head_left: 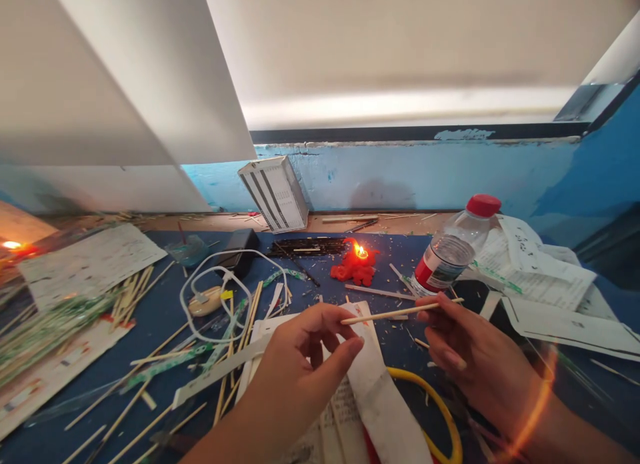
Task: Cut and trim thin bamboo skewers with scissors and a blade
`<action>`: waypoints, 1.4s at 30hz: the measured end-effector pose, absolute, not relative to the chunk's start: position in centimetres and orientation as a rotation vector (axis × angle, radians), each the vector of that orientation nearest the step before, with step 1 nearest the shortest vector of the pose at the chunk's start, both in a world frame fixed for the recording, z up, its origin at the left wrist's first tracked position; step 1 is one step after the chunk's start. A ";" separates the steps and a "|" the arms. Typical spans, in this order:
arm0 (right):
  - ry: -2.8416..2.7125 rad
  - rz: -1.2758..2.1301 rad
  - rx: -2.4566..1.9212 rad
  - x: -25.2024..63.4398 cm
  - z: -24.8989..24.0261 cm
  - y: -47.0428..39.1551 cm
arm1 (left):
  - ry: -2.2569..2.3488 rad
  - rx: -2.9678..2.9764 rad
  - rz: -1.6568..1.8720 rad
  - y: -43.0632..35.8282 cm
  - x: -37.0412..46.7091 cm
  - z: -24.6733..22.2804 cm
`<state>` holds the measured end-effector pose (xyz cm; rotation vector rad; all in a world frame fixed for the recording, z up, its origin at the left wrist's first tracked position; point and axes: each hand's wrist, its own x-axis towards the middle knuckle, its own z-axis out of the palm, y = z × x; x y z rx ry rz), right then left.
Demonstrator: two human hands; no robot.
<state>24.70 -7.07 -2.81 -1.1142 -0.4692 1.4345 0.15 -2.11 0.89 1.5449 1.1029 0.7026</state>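
Note:
My right hand pinches a thin wooden stick near its right end. The stick lies almost level above some papers. At its left end, my left hand has its curled index finger against or just behind the tip, with the thumb apart below. Whether that finger presses on the stick is hard to tell. Beyond both hands, a red candle burns in a spread of melted-looking red wax. A water bottle with a red cap stands close behind my right hand.
Loose sticks and a white cable lie at the left. Dark sticks rest behind the candle, near a tilted white box. Crumpled papers are at right; a yellow ring curves beneath my right hand. Another flame glows far left.

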 end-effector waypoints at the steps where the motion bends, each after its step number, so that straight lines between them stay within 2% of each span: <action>1: -0.464 1.448 -1.105 24.7 -2.9 -7.1 | 1.092 1.534 0.719 -2.2 0.1 0.9; 17: -0.352 1.468 -1.115 24.2 -2.0 -6.7 | 0.829 1.323 0.862 -2.4 0.1 0.8; 42: -0.381 1.423 -1.091 24.8 -2.4 -6.7 | 0.916 1.127 0.811 -1.2 -0.4 0.9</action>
